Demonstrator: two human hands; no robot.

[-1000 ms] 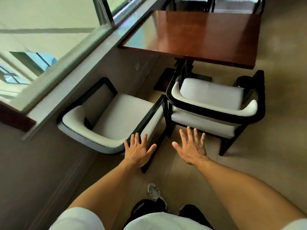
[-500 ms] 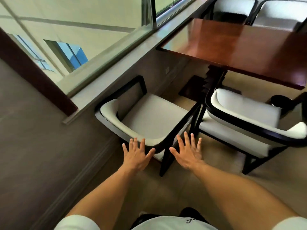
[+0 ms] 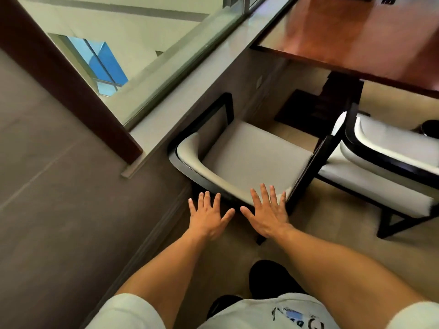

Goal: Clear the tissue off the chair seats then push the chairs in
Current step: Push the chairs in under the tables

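Note:
A black-framed chair with a white seat (image 3: 247, 160) stands by the window wall, its curved back toward me. No tissue shows on its seat. My left hand (image 3: 209, 217) and my right hand (image 3: 268, 212) are both flat with fingers spread, at or just over the chair's back rail; the right hand's fingertips overlap the white padding. A second matching chair (image 3: 389, 167) stands to the right, partly under the dark red table (image 3: 370, 36). A small black object (image 3: 431, 127) rests at that chair's far side.
The window ledge and glass run along the left, close to the near chair's left arm. The table's pedestal base (image 3: 316, 108) sits on the floor beyond the chairs. My feet in dark shoes stand on the beige floor behind the near chair.
The view has swung left and closer to the window-side chair. Both hands moved from the gap between the chairs onto that chair's back rail, still spread.

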